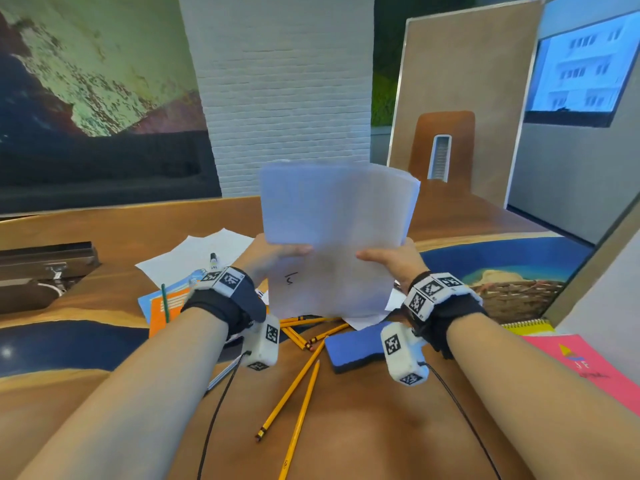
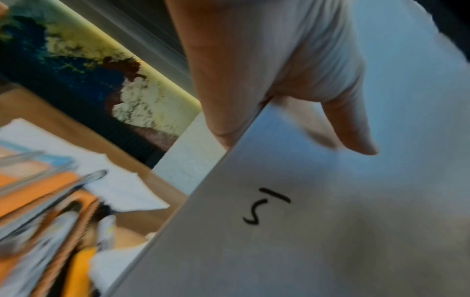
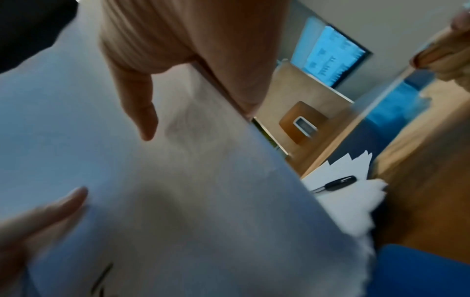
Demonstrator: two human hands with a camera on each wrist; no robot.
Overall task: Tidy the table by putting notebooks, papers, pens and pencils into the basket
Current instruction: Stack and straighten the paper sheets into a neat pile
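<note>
Both hands hold a stack of white papers (image 1: 332, 237) upright above the table. My left hand (image 1: 277, 252) pinches the stack's left edge, thumb in front; my right hand (image 1: 388, 259) pinches its right edge. A black scribble marks the front sheet (image 2: 269, 207). The left wrist view shows the left thumb (image 2: 348, 128) on the paper, the right wrist view the right thumb (image 3: 137, 112). Several yellow pencils (image 1: 298, 386) lie below the stack. The woven basket (image 1: 516, 296) stands at the right. More loose sheets (image 1: 194, 254) carry a white marker (image 1: 213, 261). A black pen (image 3: 338, 183) lies on papers.
An orange notebook (image 1: 169, 306) with a green pencil (image 1: 164, 303) lies at the left, a blue foam block (image 1: 356, 344) under my right wrist, a pink notebook (image 1: 588, 368) and a yellow spiral pad (image 1: 530, 327) at the right. A dark box (image 1: 45, 261) sits far left.
</note>
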